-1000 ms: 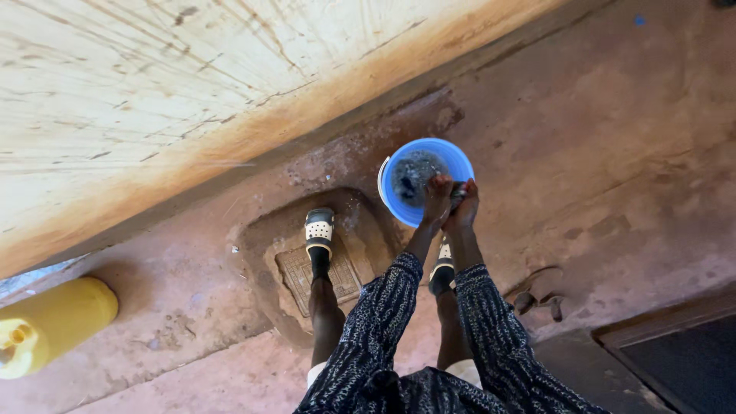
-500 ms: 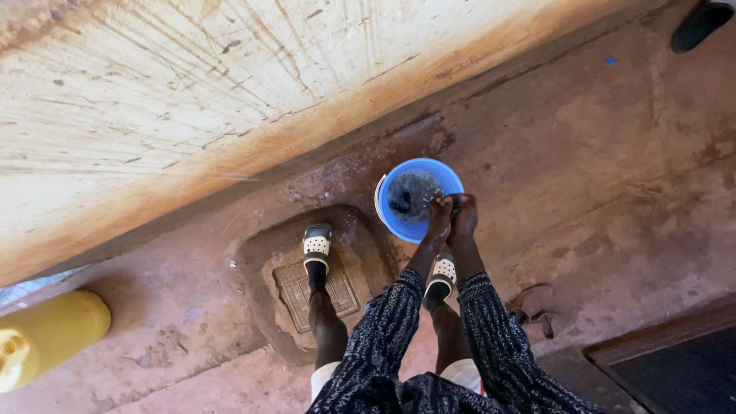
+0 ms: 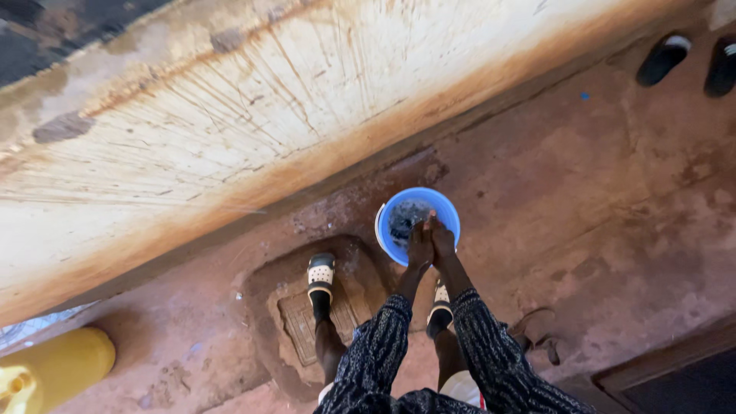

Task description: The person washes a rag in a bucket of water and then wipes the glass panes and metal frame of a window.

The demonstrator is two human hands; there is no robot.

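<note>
Left hand: extended downward over the near rim of the round blue plastic bucket, pressed side by side against the right hand. Fingers of both are pointed away from the body into the bucket's mouth. Whether either hand is open or closed round something cannot be told; the fingertips are too small and dark against the contents.

Bucket: set upright on the reddish earthen floor, directly ahead of and below the hands, just beyond the feet. A white handle is seen along its left edge. Dark, foamy water is held inside. Being round, it has no long axis; its opening is faced straight up toward the camera.

Relation of hands to bucket: both are placed at the near side of the rim, about equally close, the left toward the centre of the opening, the right toward the right wall. Neither arm is clearly nearer.

Sleeves: dark patterned fabric, drawn to the forearm on both arms.

Footwear: black-and-white perforated sandal on a square patterned slab left of the bucket; a second sandal beneath the forearms.

Surroundings: pale stained plaster wall above the bucket; yellow plastic jerrycan well apart at lower left; two dark shoes at upper right.
</note>
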